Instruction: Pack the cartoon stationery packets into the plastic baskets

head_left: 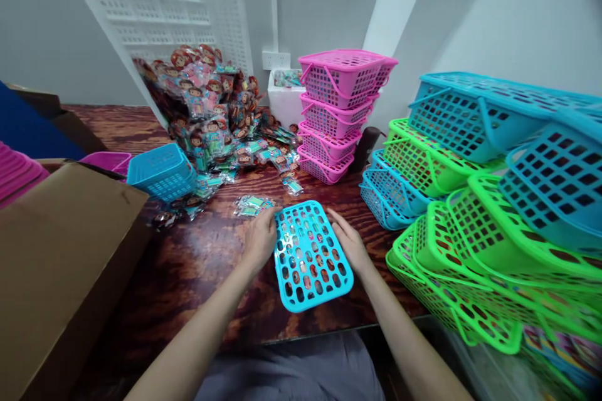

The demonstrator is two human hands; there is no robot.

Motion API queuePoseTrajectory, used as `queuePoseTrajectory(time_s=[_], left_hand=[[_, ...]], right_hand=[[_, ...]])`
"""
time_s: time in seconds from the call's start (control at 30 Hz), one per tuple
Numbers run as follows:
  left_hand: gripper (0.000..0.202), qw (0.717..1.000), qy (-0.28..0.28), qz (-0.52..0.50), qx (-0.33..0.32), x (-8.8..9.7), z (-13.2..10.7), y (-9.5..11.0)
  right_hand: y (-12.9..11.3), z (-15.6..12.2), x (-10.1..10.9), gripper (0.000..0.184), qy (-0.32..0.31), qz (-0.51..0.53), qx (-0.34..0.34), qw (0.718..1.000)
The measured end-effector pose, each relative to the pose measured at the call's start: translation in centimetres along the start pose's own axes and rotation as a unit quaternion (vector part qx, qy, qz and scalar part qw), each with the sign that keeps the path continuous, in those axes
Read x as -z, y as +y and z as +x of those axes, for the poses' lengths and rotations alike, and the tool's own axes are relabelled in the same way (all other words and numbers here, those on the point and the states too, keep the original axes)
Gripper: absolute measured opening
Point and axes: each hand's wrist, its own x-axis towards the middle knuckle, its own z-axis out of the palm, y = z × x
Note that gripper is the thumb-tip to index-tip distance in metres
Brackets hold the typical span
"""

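Observation:
A blue perforated basket lid (310, 257) lies on a filled basket at the near edge of the wooden table (197, 263); small packets show through its holes. My left hand (259, 239) grips its left side with fingers curled on the rim. At the right side my right hand (348, 243) presses with the fingers lying along the rim. A few loose cartoon packets (254, 203) lie just beyond the left hand.
A big heap of cartoon packets (211, 113) spills from a tipped white crate (164, 6). A blue basket (162, 172) lies at left beside a cardboard box (61, 263). Pink baskets (336, 113) are stacked behind; green baskets (475, 250) and blue baskets (493, 113) pile at right.

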Motion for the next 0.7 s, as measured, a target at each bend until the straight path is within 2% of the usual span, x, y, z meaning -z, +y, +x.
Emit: queuePoseTrajectory(time_s=[0.1, 0.2, 0.33, 0.43, 0.53, 0.63, 0.7], left_hand=[[0.04, 1.0, -0.007, 0.028, 0.001, 0.1, 0.0, 0.1], [0.041, 0.997, -0.021, 0.067, -0.008, 0.2, 0.2, 0.3], [0.041, 0.988, -0.05, 0.138, -0.041, 0.8, 0.7, 1.1], [0.039, 0.977, -0.07, 0.19, -0.059, 1.3, 0.7, 2.3], [0.035, 0.969, -0.082, 0.227, -0.058, 1.4, 0.0, 3.8], [0.053, 0.961, -0.082, 0.26, -0.042, 0.8, -0.9, 5.2], [0.06, 0.957, -0.079, 0.278, -0.029, 0.3, -1.4, 5.7]], right_hand=[[-0.1, -3.7, 0.3, 0.039, 0.02, -0.037, 0.047, 0.998], [-1.1, -5.8, 0.7, 0.039, -0.019, -0.119, 0.054, 0.991], [-2.8, -5.7, 1.3, 0.039, -0.082, -0.234, 0.065, 0.967], [-3.1, -5.4, 1.3, 0.039, -0.095, -0.22, 0.093, 0.966], [-2.7, -5.7, 0.7, 0.038, -0.055, -0.158, 0.111, 0.98], [-2.2, -6.2, 0.1, 0.037, 0.019, -0.11, 0.115, 0.987], [-1.9, -6.5, -0.3, 0.036, 0.037, -0.09, 0.105, 0.99]])
